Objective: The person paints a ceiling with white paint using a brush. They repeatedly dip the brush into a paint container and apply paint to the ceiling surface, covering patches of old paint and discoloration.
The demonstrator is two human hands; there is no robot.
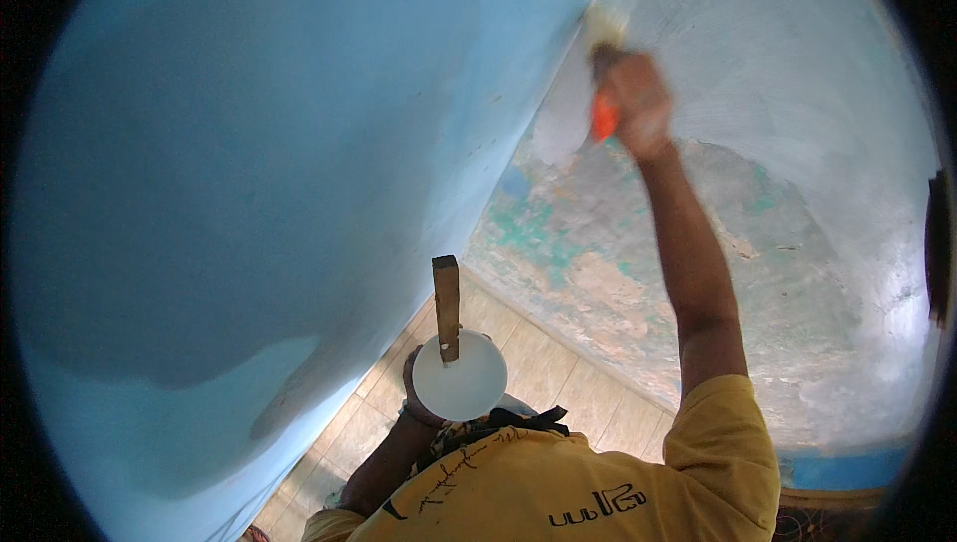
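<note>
Two hands work: the right hand (pixel 638 93) grips a light, stiff orange-handled brush (pixel 602 53) at the far wall corner; the left hand (pixel 417 387) cups a full, spill-prone white paint bowl (pixel 461 377) low and near.

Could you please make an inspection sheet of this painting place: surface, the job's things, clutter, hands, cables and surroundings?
Surface: left wall is smooth light blue; right wall is patchy grey-white with old green and tan spots.
Job's things: brush with orange handle, its bristles against the wall corner; white container full of white paint, with a wooden stick standing in it.
Clutter: nothing seen.
Hands: right hand raised, gripping the brush; left hand holds the container low, mostly hidden behind it.
Cables: nothing seen.
Surroundings: beige tiled floor below; yellow shirt at the lower edge; dark thing at the right rim, unclear.
</note>
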